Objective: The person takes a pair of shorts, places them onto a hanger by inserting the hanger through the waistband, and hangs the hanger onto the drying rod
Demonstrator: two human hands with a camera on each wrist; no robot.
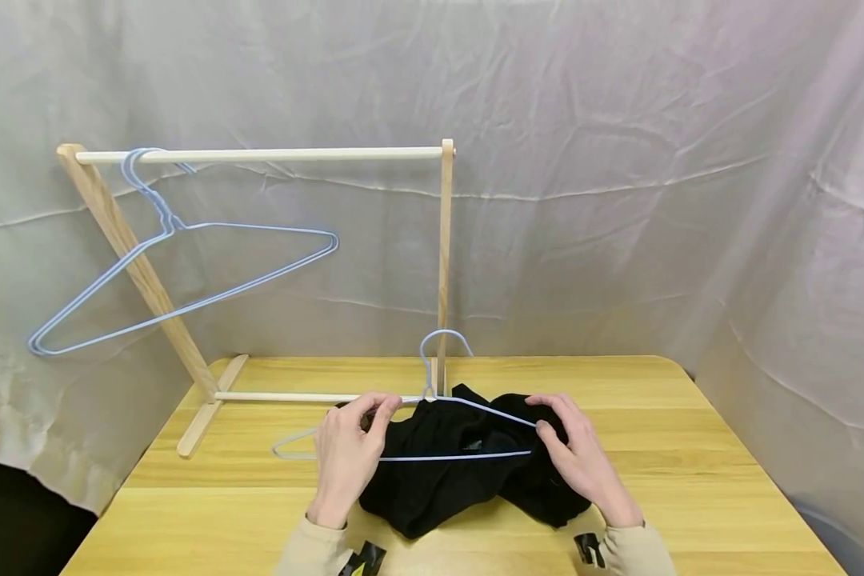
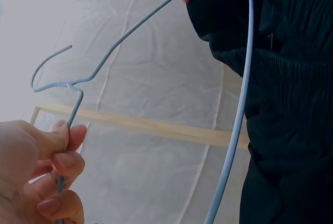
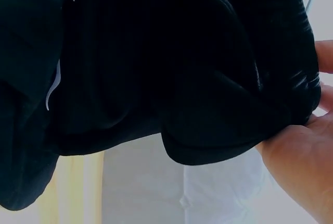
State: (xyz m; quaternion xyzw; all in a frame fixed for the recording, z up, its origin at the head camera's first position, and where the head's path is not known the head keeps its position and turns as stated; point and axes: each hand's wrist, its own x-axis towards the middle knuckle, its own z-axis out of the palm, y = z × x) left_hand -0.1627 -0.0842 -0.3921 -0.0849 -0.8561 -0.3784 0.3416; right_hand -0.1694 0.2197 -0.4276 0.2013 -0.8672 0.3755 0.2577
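Observation:
My left hand (image 1: 349,456) pinches the left shoulder of a pale blue wire hanger (image 1: 490,410); its hook points up. In the left wrist view, the thumb and fingers curl round the wire just below the hanger's neck (image 2: 72,85). My right hand (image 1: 579,456) grips the edge of black shorts (image 1: 446,488) near the hanger's right end. A gathered waistband (image 2: 291,62) shows on the shorts. The hanger's right end is hidden in the cloth, while its bottom bar crosses in front of it. In the right wrist view, the dark fabric (image 3: 130,67) hangs from the thumb and fingers.
A wooden clothes rack (image 1: 274,154) stands at the back left of the wooden table (image 1: 691,480). Several blue hangers (image 1: 187,308) hang at the left end of its rail. Behind everything is a grey cloth backdrop (image 1: 619,160).

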